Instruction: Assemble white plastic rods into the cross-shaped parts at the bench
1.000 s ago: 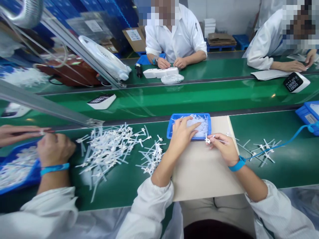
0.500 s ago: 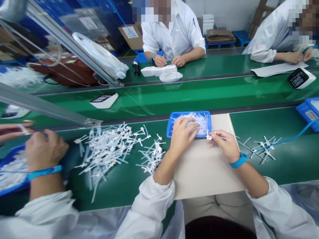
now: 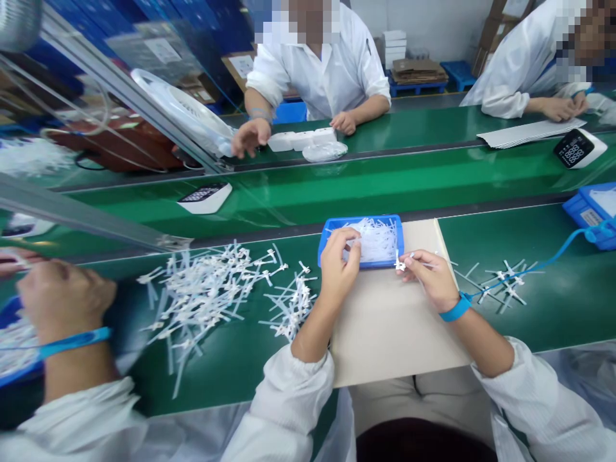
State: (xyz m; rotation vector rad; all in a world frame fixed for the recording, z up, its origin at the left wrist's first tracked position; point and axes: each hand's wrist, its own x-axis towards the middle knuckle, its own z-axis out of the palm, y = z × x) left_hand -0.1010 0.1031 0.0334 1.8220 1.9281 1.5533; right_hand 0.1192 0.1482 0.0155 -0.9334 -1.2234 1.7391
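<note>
Left hand (image 3: 337, 263) has shifted leftward over the tray (image 3: 375, 264), fingers curled, grasp indeterminable; right hand (image 3: 432, 277) pinches a white connector (image 3: 399, 264) by the tray's near right corner: probably light, stiff, best held by its body.

Noted small white plastic piece (image 3: 400, 264), held up just beside near right corner of blue tray (image 3: 378, 264). Inside, saw thin pale tubes (image 3: 378, 241), heaped loosely, crisscrossed.

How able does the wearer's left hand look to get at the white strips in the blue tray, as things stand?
Likely yes: the left hand is over the left part of the blue tray, close to the white strips, which lie uncovered beside it.
</note>
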